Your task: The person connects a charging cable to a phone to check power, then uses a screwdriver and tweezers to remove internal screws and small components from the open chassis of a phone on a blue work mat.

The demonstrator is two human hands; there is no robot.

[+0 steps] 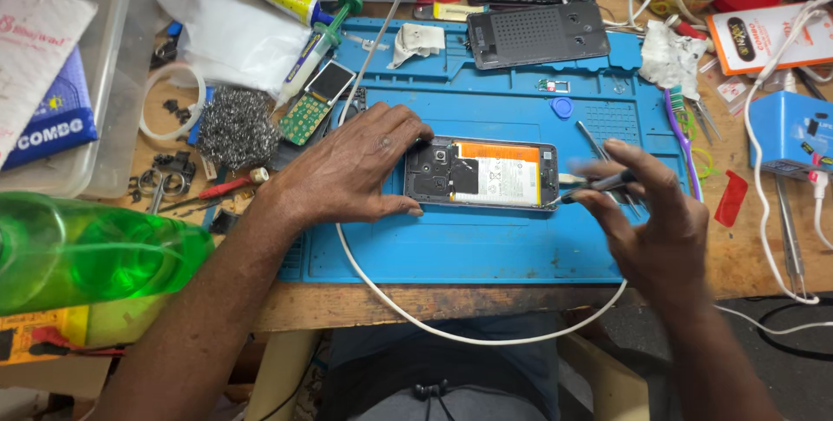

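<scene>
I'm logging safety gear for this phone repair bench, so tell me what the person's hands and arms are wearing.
Nothing shows on either one. The left hand and right hand have no gloves, and I see no rings, watch or wrist strap. Both forearms are uncovered as far as the picture reaches, with no sleeve in view.

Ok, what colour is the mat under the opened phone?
Blue. The mat under the opened phone shows best in the head view.
</scene>
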